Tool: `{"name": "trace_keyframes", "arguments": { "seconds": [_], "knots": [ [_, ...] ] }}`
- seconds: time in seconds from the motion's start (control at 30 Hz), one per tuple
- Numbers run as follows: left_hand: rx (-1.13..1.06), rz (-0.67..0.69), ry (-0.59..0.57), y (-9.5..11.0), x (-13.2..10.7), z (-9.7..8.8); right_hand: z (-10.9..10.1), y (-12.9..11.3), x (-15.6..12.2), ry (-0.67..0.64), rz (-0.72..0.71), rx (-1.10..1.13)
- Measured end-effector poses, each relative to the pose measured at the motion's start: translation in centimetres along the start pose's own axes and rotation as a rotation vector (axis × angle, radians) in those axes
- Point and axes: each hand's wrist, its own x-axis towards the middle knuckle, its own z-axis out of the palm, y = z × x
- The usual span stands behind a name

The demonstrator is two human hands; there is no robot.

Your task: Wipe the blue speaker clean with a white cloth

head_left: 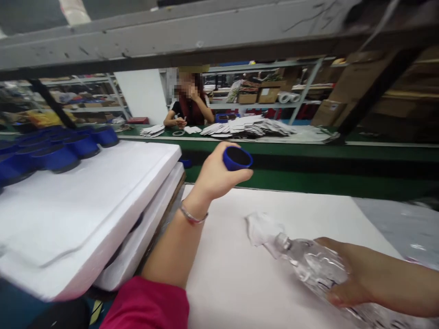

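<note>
My left hand (pixel 216 176) is raised above the white work sheet (pixel 240 274) and grips a small blue round cap (pixel 237 158) with a dark inside, its open side facing up. My right hand (pixel 346 274) lies low at the right and holds a crinkled clear plastic bag (pixel 308 262) flat against the sheet. The bag's loose end (pixel 260 228) trails to the left. A thin bracelet sits on my left wrist, with a pink sleeve below it.
Stacked white foam boards (pixel 85 201) stand at the left, with several blue caps (pixel 58 153) on the far end of the top one. Behind runs a green conveyor (pixel 308 164). A person (pixel 188 107) sits across it beside piles of white cards (pixel 247 127). A grey beam (pixel 206 41) hangs overhead.
</note>
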Motion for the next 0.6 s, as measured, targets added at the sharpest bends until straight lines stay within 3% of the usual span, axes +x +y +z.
{"name": "trace_keyframes", "arguments": {
  "seconds": [0.1, 0.17, 0.33, 0.47, 0.6],
  "knots": [
    [0.081, -0.021, 0.052, 0.5, -0.1, -0.1, -1.2, -1.6, -2.1, -0.080, 0.032, 0.110],
    [0.131, -0.048, 0.065, 0.4, -0.1, -0.1, -2.8, -2.2, -2.9, -0.032, 0.021, 0.177],
    [0.193, -0.092, 0.046, 0.2, -0.4, 0.4, -6.3, -2.0, -2.5, 0.329, -0.178, 0.343],
    [0.187, -0.083, 0.100, -0.1, -0.9, 0.7, -5.4, -0.6, 1.5, 0.650, -0.362, 0.513],
    [0.193, -0.099, 0.066, -0.5, -0.5, 0.5, -3.7, 1.2, 4.9, 0.845, -0.342, 0.543]
  ]
}}
